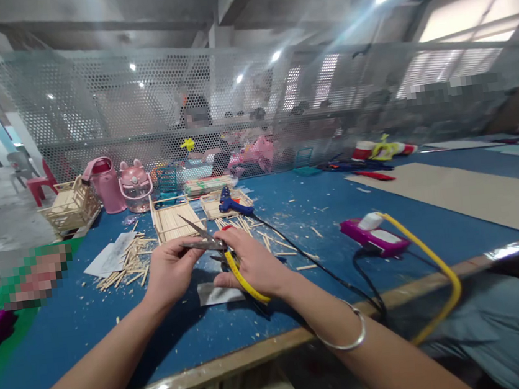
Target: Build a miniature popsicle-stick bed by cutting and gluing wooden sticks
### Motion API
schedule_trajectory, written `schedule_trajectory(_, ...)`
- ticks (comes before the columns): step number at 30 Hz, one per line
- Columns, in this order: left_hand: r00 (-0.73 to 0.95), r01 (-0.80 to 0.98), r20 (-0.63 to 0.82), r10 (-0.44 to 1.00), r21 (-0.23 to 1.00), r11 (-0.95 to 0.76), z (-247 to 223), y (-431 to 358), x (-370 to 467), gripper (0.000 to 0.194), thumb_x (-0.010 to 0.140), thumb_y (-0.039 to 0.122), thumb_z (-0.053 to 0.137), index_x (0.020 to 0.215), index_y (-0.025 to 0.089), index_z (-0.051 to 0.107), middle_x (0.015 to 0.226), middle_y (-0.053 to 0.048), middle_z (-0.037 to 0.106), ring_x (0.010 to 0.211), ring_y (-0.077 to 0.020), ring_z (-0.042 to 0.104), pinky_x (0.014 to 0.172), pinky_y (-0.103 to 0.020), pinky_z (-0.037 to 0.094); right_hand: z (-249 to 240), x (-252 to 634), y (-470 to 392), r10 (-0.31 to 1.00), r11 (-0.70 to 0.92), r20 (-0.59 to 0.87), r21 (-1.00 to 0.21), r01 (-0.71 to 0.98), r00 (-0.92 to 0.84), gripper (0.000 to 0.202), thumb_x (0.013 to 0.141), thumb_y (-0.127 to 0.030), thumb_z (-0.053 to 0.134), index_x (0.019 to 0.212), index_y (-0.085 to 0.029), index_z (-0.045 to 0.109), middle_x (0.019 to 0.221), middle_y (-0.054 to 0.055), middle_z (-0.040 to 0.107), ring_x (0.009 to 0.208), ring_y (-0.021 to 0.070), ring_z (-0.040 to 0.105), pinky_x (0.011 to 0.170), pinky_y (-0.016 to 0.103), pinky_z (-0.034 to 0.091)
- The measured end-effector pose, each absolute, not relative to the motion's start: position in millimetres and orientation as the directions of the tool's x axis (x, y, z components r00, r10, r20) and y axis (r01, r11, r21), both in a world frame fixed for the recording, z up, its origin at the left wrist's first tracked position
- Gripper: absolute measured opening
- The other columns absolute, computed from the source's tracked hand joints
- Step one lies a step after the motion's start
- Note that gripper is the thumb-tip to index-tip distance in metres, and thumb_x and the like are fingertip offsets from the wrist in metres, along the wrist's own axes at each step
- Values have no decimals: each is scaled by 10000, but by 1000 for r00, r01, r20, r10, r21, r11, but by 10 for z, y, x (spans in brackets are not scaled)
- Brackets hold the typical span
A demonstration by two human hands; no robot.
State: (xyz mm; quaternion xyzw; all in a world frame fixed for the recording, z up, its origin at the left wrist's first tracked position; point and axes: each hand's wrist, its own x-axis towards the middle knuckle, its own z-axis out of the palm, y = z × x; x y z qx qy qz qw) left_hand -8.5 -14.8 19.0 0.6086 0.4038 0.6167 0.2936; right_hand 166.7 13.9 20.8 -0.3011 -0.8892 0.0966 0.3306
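The right hand (pixel 254 265) gripped the yellow-handled scissors (pixel 219 244) above the blue desk (pixel 187 346), blades parted. The left hand (pixel 172 270) was pinched together at the lower blade; what it held could not be told. Sticks (pixel 130 259) lay scattered nearby.

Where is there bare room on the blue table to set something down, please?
Nearly bare: between green mat and left forearm; between glue gun and purple socket. Crowded: beyond the left hand, with sticks and tray.

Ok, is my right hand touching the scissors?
Touching. The head view shows your right hand holding the scissors, with their yellow handle lying against it and no gap between.
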Motion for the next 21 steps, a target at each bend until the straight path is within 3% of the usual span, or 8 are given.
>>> schedule_trajectory(5,-95,143,512,853,855,-498,201,-165,-71,115,683,230,641,748,159,705,769,-42,729,710,-177,664,686,-285,528,208,1665,129,608,794,510,-390,466,-608,776,555,-627,672,1144,-157,487,1015,109,549,924,247,508,811,382,412)
schedule_trajectory(9,-78,187,506,859,854,-486,199,-156,-84,105,688,222,632,728,165,711,751,-38,726,713,-178,657,678,-280,523,203,1657,125,638,770,515,-406,493,-573,658,604,-596,662,1080,-160,533,962,92,583,846,212,539,746,323,418)
schedule_trajectory(16,-103,174,459,882,882,-439,243,-134,-55,139,684,281,649,690,147,687,699,-40,707,660,-156,625,651,-266,490,209,1632,119,667,745,522,-460,483,-531,443,754,-588,515,815,-154,579,616,-10,516,557,110,424,526,218,316)
schedule_trajectory(21,-73,74,415,907,909,-410,270,-152,-29,211,711,320,631,816,143,679,751,-43,709,720,-164,639,708,-273,487,213,1612,120,697,717,540,-528,455,-472,550,716,-626,529,987,-147,548,699,3,544,587,121,448,544,226,345)
